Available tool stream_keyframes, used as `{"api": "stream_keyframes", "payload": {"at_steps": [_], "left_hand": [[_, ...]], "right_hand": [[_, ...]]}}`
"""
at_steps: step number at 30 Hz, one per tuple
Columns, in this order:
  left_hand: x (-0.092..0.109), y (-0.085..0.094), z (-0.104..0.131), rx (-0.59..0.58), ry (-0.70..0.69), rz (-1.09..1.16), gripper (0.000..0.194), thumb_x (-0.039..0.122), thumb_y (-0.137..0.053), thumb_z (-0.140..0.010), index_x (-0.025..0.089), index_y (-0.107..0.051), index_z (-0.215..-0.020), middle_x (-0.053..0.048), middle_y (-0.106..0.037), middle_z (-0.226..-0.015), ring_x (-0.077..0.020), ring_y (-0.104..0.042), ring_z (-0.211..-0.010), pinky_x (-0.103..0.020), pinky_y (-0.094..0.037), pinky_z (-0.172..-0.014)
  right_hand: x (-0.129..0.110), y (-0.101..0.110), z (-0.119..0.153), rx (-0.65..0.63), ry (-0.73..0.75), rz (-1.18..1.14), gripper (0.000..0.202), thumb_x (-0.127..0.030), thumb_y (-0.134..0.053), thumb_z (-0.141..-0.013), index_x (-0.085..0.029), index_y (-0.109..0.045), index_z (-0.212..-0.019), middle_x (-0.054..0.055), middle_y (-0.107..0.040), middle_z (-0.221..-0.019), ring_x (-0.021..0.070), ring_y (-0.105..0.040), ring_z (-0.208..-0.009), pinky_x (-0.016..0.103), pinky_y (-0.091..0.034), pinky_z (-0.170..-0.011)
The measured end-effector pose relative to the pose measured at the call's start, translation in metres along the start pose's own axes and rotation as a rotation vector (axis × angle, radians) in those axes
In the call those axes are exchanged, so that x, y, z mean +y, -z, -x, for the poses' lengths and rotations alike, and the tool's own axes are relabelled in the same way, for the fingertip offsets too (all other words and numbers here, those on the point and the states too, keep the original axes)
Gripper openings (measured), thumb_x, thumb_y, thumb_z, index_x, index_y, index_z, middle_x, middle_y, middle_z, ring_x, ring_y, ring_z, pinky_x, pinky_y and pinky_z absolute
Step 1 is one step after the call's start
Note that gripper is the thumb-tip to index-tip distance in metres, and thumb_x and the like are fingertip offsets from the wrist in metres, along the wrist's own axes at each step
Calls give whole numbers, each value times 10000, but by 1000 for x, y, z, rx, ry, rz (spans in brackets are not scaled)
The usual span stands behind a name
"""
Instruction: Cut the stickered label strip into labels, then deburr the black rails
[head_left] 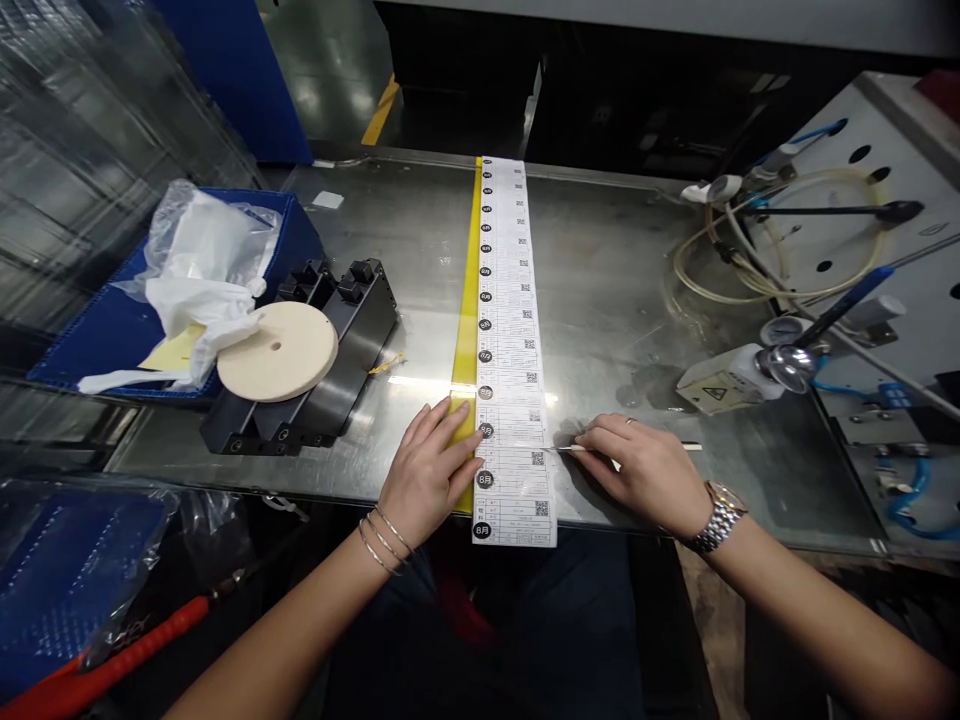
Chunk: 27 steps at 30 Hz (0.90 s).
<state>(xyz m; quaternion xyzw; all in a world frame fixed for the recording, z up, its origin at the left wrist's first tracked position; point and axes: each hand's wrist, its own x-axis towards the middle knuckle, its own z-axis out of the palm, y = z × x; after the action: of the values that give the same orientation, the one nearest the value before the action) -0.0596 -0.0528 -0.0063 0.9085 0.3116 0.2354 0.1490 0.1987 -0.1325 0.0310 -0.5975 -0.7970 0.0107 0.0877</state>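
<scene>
Three thin silver-toned bangles ringed the left wrist; a metal-link watch with gold-toned parts circled the right. One finger of the right hand wore a slim ring. Dark clothing covered the lap.

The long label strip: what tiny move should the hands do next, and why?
Perhaps the right hand should slide the thin tool leftward across the label strip: the tool's tip seems to be at the strip's right edge, and the left hand, touching its left edge, could steady it.
</scene>
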Motion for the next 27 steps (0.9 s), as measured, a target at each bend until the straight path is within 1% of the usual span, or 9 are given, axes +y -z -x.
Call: {"api": "stream_keyframes", "payload": {"at_steps": [7, 10, 13, 15, 17, 19, 21, 24, 27], "left_hand": [[0, -1, -2, 13, -28, -52, 243, 218, -539, -847, 157, -620, -1068, -118, -538, -1279, -289, -390, -1272, -521, -366, -1032], [5, 1, 1, 10, -56, -115, 245, 194, -530, -846, 144, -621, -1067, -124, -546, -1271, -309, -395, -1267, -539, -366, -1024], [17, 9, 15, -23, -71, -140, 239, 187, -526, -844, 134, -627, -1055, -127, -547, -1271, -321, -393, -1266, -544, -367, -1022], [25, 16, 28, -56, -61, -137, 243, 185, -525, -844, 136, -626, -1059, -129, -542, -1278, -319, -395, -1266, -542, -367, -1024], [31, 22, 39, -84, -44, -127, 248, 184, -525, -843, 141, -624, -1066, -130, -536, -1286, -316, -393, -1269, -543, -364, -1026], [32, 27, 44, -88, -26, -101, 236, 197, -528, -843, 149, -632, -1050, -127, -534, -1288, -311, -390, -1272, -540, -356, -1032], [29, 27, 41, -62, -6, -72, 221, 217, -529, -847, 157, -641, -1027, -116, -539, -1285, -299, -385, -1277, -524, -345, -1044], [18, 21, 26, 5, 36, -68, 241, 251, -524, -856, 166, -638, -1050, -106, -545, -1280, -289, -374, -1286, -508, -327, -1056], [9, 12, 14, 6, 76, -77, 253, 292, -526, -856, 192, -642, -1057, -93, -540, -1289, -302, -365, -1288, -530, -314, -1051]], "right_hand": [[5, 2, 4, -19, -52, -32, 240, -293, -467, -899, -169, -611, -753, 39, -617, -736, 149, -575, -686, 261, -403, -600], [3, 7, 3, -22, -153, -225, 222, -319, -472, -896, -186, -596, -770, 36, -612, -722, 145, -567, -654, 266, -424, -591], [-9, 11, 0, 7, -245, -465, 176, -323, -486, -888, -199, -585, -813, 33, -628, -733, 142, -574, -650, 270, -454, -595], [-21, 8, -2, 4, -251, -568, 145, -314, -493, -886, -206, -590, -871, 36, -656, -808, 146, -601, -714, 274, -481, -641], [-33, 2, -3, -15, -228, -617, 137, -304, -497, -886, -214, -592, -927, 37, -670, -887, 148, -620, -786, 276, -499, -694], [-42, -5, -4, -10, -199, -606, 142, -300, -499, -886, -214, -590, -954, 37, -676, -921, 150, -630, -813, 280, -509, -716], [-48, -11, -4, 17, -183, -556, 142, -297, -497, -887, -211, -590, -950, 37, -679, -910, 150, -635, -798, 283, -513, -707], [-52, -13, -7, 29, -151, -462, 140, -299, -490, -891, -208, -592, -920, 33, -675, -864, 146, -628, -757, 279, -503, -677], [-55, -11, -14, 31, -92, -342, 171, -309, -471, -899, -192, -588, -856, 40, -649, -795, 146, -605, -702, 275, -475, -636]]}}
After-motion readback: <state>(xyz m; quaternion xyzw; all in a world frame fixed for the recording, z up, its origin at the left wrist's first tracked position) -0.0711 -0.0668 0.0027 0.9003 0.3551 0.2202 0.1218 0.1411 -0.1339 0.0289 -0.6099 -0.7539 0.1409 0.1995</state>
